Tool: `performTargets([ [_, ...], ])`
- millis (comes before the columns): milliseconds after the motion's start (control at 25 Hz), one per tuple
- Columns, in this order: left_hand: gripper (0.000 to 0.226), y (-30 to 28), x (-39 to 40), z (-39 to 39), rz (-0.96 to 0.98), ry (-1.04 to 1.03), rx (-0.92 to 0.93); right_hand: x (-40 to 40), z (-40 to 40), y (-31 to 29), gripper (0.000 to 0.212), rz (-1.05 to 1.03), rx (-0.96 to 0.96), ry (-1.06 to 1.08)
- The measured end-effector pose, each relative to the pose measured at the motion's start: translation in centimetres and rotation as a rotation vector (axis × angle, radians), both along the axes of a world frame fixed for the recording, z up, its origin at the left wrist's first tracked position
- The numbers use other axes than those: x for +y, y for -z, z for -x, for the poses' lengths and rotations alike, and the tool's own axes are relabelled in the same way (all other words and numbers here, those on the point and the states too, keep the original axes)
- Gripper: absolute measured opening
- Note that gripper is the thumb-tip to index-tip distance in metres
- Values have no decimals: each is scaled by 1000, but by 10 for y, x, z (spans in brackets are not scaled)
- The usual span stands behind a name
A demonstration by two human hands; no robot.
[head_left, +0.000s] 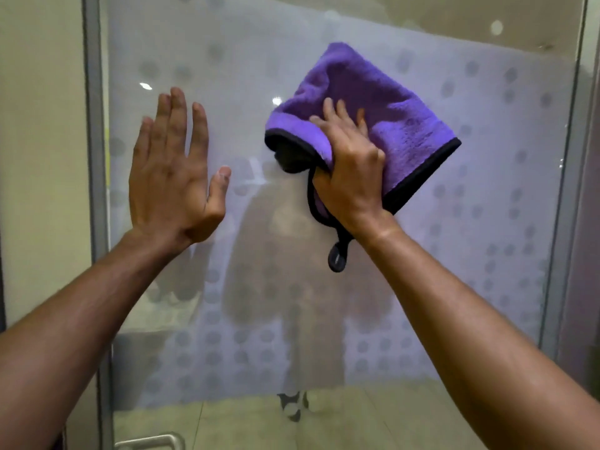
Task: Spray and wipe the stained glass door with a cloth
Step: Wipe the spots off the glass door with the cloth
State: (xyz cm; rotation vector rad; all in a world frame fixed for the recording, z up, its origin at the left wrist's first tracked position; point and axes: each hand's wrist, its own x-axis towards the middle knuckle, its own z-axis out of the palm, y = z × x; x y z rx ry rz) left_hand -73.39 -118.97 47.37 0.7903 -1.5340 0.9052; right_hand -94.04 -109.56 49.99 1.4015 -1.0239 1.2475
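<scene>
Purple microfibre, edged in black, made up the cloth point(373, 115) that the right hand point(349, 172) held against the glass door point(324, 319). The fingers point(331, 115) of that hand lay stretched over the upper face of the cloth, pressing it to the pane, while the thumb and palm gathered a bunched corner underneath. A dark hanging loop point(337, 256) dangled from the cloth just below the wrist. The cloth sat in the upper middle of the door, to the right of centre, with one corner pointing up and another out to the right.

The left hand point(173, 177) held nothing. It was spread wide, palm toward the glass and fingers pointing up, thumb out to the right; whether the palm actually touched the pane could not be told. It stood well to the left of the cloth, near the grey metal frame point(94, 157) at the door's left edge. Both forearms were bare and reached up from the lower corners of the view.

The glass was frosted and milky, patterned with rows of darker round dots, and it carried a dim reflection of a standing figure in its middle. A second frame strip point(565, 190) ran down the right side. At the bottom left a metal door handle point(152, 441) showed. Beyond the frame on the left was a plain cream wall point(39, 125). Through the clear lower band of the glass a pale tiled floor point(373, 420) showed.
</scene>
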Motion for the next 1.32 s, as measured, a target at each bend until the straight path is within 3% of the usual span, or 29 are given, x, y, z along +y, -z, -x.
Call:
performTargets([
  [80, 79, 1, 0, -1, -2, 6, 2, 3, 6, 18, 54, -54, 98, 41],
  [240, 79, 1, 2, -1, 0, 13, -1, 3, 5, 7, 71, -101, -3, 140],
  [440, 80, 0, 1, -1, 0, 1, -8, 8, 5, 21, 67, -146, 50, 99],
  [600, 79, 1, 3, -1, -9, 7, -4, 15, 3, 22, 88, -277, 82, 125],
  [880, 79, 1, 0, 0, 8, -2, 1, -4, -8, 13, 67, -145, 41, 290],
  [1080, 78, 1, 1, 0, 2, 2, 0, 7, 6, 17, 86, -280, 233, 255],
  [1200, 78, 1, 1, -1, 2, 2, 3, 11, 7, 15, 87, -336, 202, 167],
  [1320, 78, 1, 1, 0, 7, 1, 2, -2, -6, 12, 77, -199, 129, 391],
])
